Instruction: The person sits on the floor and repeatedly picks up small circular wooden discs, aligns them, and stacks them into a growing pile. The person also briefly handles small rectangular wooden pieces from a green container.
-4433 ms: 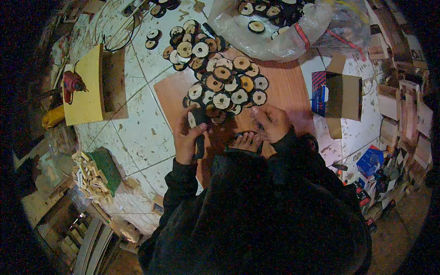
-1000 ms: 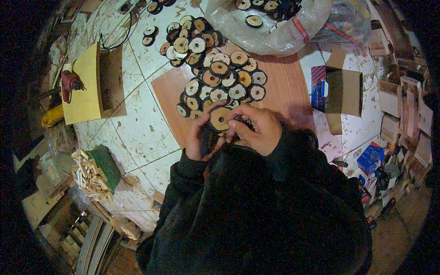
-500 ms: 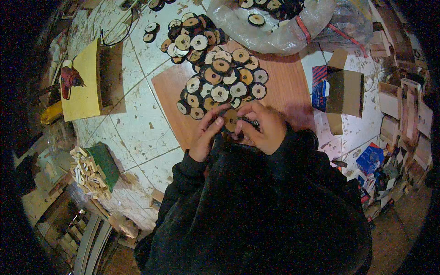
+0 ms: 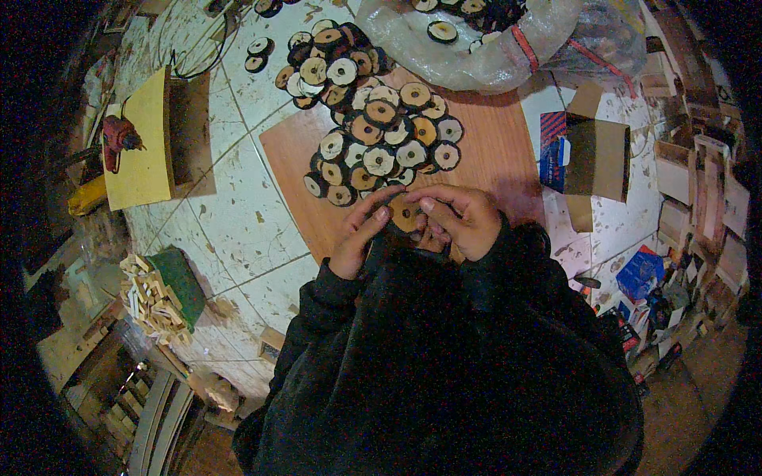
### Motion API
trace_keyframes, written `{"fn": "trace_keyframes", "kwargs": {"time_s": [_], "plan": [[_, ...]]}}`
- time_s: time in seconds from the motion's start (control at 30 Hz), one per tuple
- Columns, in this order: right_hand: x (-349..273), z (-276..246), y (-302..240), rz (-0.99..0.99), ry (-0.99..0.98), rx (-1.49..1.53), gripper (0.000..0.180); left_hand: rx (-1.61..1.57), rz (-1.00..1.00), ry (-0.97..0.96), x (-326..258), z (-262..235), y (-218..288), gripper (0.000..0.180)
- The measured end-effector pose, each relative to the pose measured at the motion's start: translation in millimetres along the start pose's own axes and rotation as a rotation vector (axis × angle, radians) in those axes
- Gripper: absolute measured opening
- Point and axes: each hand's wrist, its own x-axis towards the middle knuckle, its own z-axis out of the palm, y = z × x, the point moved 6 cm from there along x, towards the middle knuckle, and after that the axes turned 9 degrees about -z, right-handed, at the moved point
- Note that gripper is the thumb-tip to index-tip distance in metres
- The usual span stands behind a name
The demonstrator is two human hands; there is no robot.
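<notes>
Between my two hands is a round brown disc (image 4: 402,223) with a dark rim and a small hole at its centre, its face tilted up. My left hand (image 4: 355,242) is closed on its left edge, thumb on the face. My right hand (image 4: 474,221) grips it from the right, fingers curled at the upper and right edge; some fingertips are hidden. Just beyond my hands, a heap of similar discs (image 4: 378,161), pale or brown with black rims, lies on a reddish-brown wooden board (image 4: 290,151).
Another heap of discs (image 4: 313,71) lies at the far edge, beside a clear plastic bag (image 4: 492,78) holding more. At left are a yellow-sided box (image 4: 143,159), a red power tool (image 4: 121,144) and a green container of wood pieces (image 4: 176,282). An open cardboard box (image 4: 599,159) stands at right.
The disc has turned in my hands, its face now showing more fully. My right fingers have moved over its upper edge. The heaps look unchanged.
</notes>
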Motion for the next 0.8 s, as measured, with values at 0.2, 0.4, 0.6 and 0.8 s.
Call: {"fn": "trace_keyframes", "kwargs": {"time_s": [0.2,0.4,0.6,0.8], "plan": [[0,2,-26,-0.472,0.206,-0.279,0.014,0.116,0.061,-0.003,-5,10,9,0.042],[-2,-3,-12,-0.287,0.136,-0.358,0.011,0.153,0.082,0.019,-11,16,18,0.045],[-2,-3,-10,-0.289,0.052,-0.384,0.015,0.153,0.189,0.024,-14,18,23,0.05],[-4,-5,-2,-0.227,0.051,-0.325,0.015,0.267,0.24,0.054,-13,10,21,0.052]]}}
